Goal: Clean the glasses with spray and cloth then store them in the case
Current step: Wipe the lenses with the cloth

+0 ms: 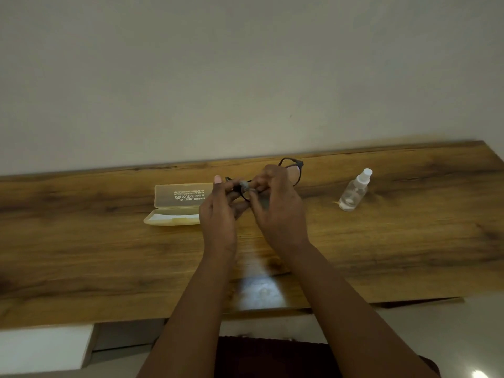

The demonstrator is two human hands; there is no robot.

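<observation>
Two bare forearms, no sleeves visible, end in the left hand [219, 214] and right hand [281, 211], free of rings, watches or bracelets. A pale nail shows on one left fingertip. Dark maroon clothing [272, 358] covers the lap.

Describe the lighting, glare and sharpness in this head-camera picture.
Head view: dim, warm light; a pale glare patch on the wooden table near its front edge; wide-angle bending curves the table's back edge; the glasses and grey cloth between the hands are soft; the case's print is barely legible.

Case lid [183, 195]: upside-down print, partly "GOUTHA".
</observation>
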